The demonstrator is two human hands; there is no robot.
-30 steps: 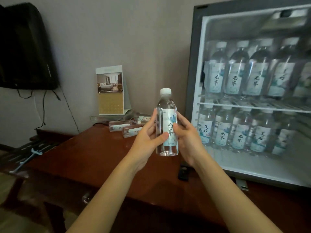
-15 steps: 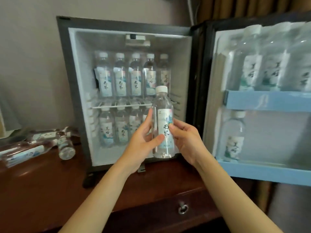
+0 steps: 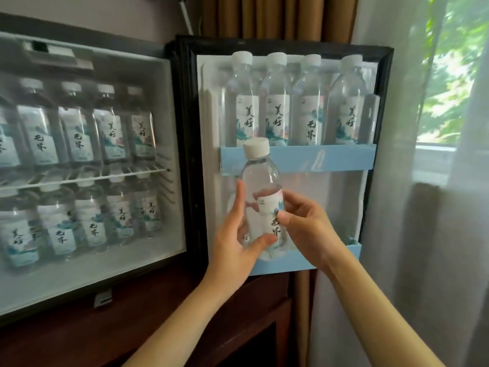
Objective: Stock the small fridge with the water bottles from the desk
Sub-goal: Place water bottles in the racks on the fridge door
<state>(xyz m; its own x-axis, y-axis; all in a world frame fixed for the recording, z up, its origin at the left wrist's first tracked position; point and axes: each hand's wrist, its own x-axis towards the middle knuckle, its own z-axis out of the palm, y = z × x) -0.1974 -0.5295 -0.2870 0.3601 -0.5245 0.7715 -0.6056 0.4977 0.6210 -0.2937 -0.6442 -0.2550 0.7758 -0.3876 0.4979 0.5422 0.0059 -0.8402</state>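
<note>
I hold a clear water bottle with a white cap and a pale label upright in front of the open fridge door. My left hand grips its lower left side and my right hand pinches the label from the right. The bottle's base hangs just above the door's lower blue shelf, where another bottle stands partly hidden behind it. The upper door shelf carries several bottles. The fridge's body at left has two full rows of bottles.
The fridge stands on a dark wooden desk whose right end lies below the door. Brown curtains hang behind the door, and a sheer white curtain covers a window at right.
The view has swung right, from the desk past the fridge's inside to the door. Both hands carried the bottle along to the door's lower shelf, with the same grip.
</note>
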